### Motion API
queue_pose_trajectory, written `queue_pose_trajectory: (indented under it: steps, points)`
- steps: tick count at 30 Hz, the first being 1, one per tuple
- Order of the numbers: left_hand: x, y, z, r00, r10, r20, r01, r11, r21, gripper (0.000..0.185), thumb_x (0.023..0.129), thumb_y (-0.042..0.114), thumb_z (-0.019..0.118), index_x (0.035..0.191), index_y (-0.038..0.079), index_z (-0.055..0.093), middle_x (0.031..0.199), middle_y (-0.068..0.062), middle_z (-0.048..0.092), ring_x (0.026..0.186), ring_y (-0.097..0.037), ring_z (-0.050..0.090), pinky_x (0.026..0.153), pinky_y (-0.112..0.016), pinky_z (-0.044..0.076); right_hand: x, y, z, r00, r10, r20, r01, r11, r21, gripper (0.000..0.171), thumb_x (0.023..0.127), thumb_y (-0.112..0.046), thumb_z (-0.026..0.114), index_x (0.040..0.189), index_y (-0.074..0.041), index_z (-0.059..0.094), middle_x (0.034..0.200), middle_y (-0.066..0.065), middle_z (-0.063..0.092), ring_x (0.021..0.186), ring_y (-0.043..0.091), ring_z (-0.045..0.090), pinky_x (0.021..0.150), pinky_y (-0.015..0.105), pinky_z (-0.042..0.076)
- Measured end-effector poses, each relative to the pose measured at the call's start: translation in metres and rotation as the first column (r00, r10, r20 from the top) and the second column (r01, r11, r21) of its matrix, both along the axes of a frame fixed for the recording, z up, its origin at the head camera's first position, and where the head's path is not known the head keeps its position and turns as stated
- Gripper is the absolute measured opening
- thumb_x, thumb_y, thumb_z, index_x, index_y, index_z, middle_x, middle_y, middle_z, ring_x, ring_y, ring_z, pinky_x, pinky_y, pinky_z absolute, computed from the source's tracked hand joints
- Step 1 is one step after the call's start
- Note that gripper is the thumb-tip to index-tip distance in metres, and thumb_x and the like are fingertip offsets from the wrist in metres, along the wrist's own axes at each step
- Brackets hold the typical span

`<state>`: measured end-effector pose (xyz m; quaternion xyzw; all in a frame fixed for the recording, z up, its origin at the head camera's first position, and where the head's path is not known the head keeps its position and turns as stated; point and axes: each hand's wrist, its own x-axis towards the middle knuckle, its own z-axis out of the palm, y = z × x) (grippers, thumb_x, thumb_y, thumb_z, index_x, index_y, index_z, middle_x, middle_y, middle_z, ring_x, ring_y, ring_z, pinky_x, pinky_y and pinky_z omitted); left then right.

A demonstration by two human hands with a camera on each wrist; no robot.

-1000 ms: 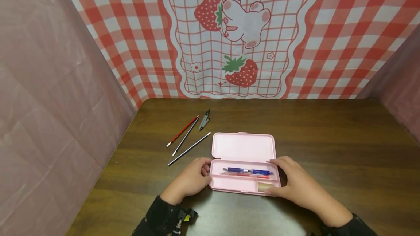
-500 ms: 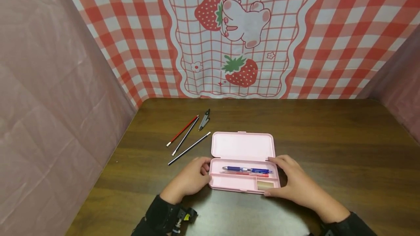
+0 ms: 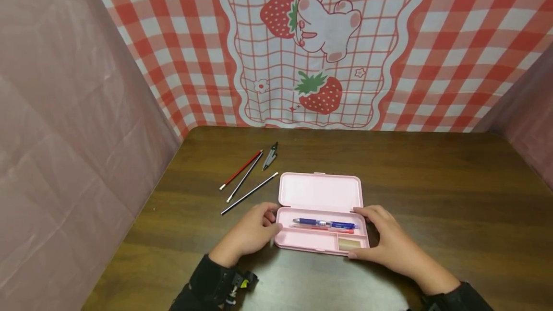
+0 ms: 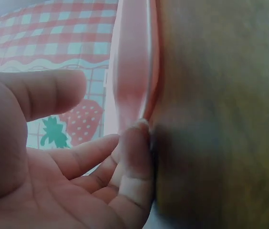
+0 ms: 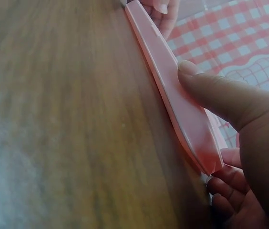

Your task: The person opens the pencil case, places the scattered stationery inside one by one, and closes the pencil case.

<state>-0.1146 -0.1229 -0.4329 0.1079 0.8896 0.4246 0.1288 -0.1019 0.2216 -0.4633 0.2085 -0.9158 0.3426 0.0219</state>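
A pink pencil case [image 3: 302,239] lies on the table with its lid [image 3: 319,191] folded back, away from me. Its long rear compartment holds a blue pen [image 3: 307,222] and a red pen [image 3: 346,231]; a beige block [image 3: 348,244] sits in the small front right compartment. My right hand [image 3: 393,241] grips the case's right end, thumb at the front edge and fingers at the back corner. At the left end, fingers of my left hand [image 3: 250,234] touch the case, while the thumb [image 4: 58,93] stands off it in the left wrist view.
Left of the lid lie a red pencil [image 3: 242,171] and two dark striped pencils [image 3: 245,176], [image 3: 250,193] with white ends. A grey compass [image 3: 270,156] lies just beyond them. A checked strawberry-print cloth [image 3: 319,52] hangs behind the table [image 3: 445,191].
My left thumb has lifted from the front left side of the case to rim height. The right hand has slid slightly left with the case's small shift, keeping its grip. The head view tilts slightly.
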Motion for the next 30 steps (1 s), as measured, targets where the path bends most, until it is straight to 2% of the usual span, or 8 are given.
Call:
queue_pose_trajectory:
  steps: [5, 8, 14, 16, 19, 22, 25, 30]
  points:
    - [-0.002, -0.003, 0.004, 0.999, 0.009, -0.037, -0.011, 0.999, -0.048, 0.051, 0.095, 0.019, 0.072, 0.137, -0.004, 0.054, 0.103, -0.007, 0.057, 0.088, -0.017, 0.058, 0.078, -0.038, 0.051, -0.001, -0.001, -0.002, 1.000, 0.002, -0.012, -0.002, 1.000, -0.018, 0.096, 0.066, -0.056, 0.094, 0.139, -0.006, 0.058, 0.130, 0.009, 0.056, 0.120, 0.031, 0.050, 0.097, 0.057, 0.039]
    - [-0.005, -0.007, 0.007, 0.995, 0.004, -0.096, -0.014, 0.994, -0.112, 0.051, 0.094, 0.020, 0.073, 0.136, -0.003, 0.057, 0.100, -0.006, 0.058, 0.084, -0.016, 0.058, 0.076, -0.038, 0.050, -0.002, -0.001, -0.001, 1.000, 0.005, -0.025, -0.006, 1.000, -0.028, 0.095, 0.065, -0.055, 0.095, 0.138, -0.005, 0.058, 0.129, 0.010, 0.056, 0.118, 0.033, 0.051, 0.097, 0.057, 0.039]
    - [-0.018, -0.015, 0.014, 0.975, -0.046, -0.219, -0.015, 0.963, -0.270, 0.046, 0.093, 0.024, 0.073, 0.132, 0.001, 0.061, 0.096, -0.004, 0.059, 0.084, -0.016, 0.057, 0.076, -0.038, 0.050, 0.000, 0.001, 0.000, 1.000, 0.007, -0.002, -0.007, 1.000, -0.027, 0.095, 0.066, -0.055, 0.094, 0.138, -0.006, 0.058, 0.129, 0.009, 0.056, 0.119, 0.032, 0.051, 0.098, 0.057, 0.039]
    - [-0.024, -0.018, 0.017, 0.960, -0.081, -0.269, -0.015, 0.942, -0.336, 0.046, 0.094, 0.024, 0.073, 0.131, 0.001, 0.062, 0.102, -0.006, 0.062, 0.089, -0.019, 0.060, 0.080, -0.040, 0.051, 0.000, 0.002, 0.000, 1.000, 0.005, 0.004, -0.005, 1.000, -0.027, 0.095, 0.066, -0.055, 0.094, 0.138, -0.006, 0.058, 0.129, 0.009, 0.056, 0.120, 0.032, 0.051, 0.098, 0.057, 0.039]
    - [-0.034, -0.023, 0.022, 0.934, -0.125, -0.334, -0.039, 0.896, -0.443, 0.046, 0.094, 0.024, 0.074, 0.131, 0.001, 0.062, 0.111, -0.010, 0.064, 0.101, -0.026, 0.064, 0.088, -0.044, 0.052, 0.000, 0.002, 0.000, 1.000, 0.003, 0.010, -0.003, 1.000, -0.027, 0.096, 0.066, -0.056, 0.094, 0.139, -0.006, 0.058, 0.130, 0.009, 0.056, 0.120, 0.032, 0.051, 0.098, 0.057, 0.039]
    - [-0.044, -0.028, 0.026, 0.917, -0.157, -0.367, -0.063, 0.851, -0.522, 0.040, 0.092, 0.021, 0.075, 0.125, 0.002, 0.064, 0.113, -0.012, 0.064, 0.104, -0.029, 0.065, 0.088, -0.047, 0.054, 0.000, 0.002, -0.001, 1.000, 0.000, 0.014, 0.000, 1.000, -0.029, 0.096, 0.066, -0.056, 0.094, 0.139, -0.006, 0.057, 0.130, 0.009, 0.055, 0.121, 0.032, 0.050, 0.098, 0.058, 0.039]
    - [-0.053, -0.031, 0.027, 0.927, -0.164, -0.338, -0.063, 0.819, -0.571, 0.037, 0.091, 0.019, 0.074, 0.124, 0.003, 0.064, 0.111, -0.012, 0.064, 0.100, -0.029, 0.065, 0.085, -0.047, 0.055, 0.000, 0.002, -0.001, 1.000, -0.003, 0.019, 0.004, 1.000, -0.029, 0.096, 0.066, -0.056, 0.094, 0.139, -0.006, 0.057, 0.131, 0.009, 0.055, 0.121, 0.032, 0.050, 0.099, 0.058, 0.039]
    - [-0.063, -0.034, 0.023, 0.939, -0.179, -0.292, -0.047, 0.778, -0.627, 0.042, 0.092, 0.019, 0.075, 0.127, 0.000, 0.063, 0.114, -0.015, 0.063, 0.103, -0.031, 0.065, 0.087, -0.049, 0.055, 0.000, 0.002, -0.001, 1.000, -0.003, 0.026, 0.004, 1.000, -0.022, 0.097, 0.066, -0.057, 0.093, 0.140, -0.007, 0.057, 0.131, 0.008, 0.055, 0.121, 0.031, 0.049, 0.099, 0.058, 0.039]
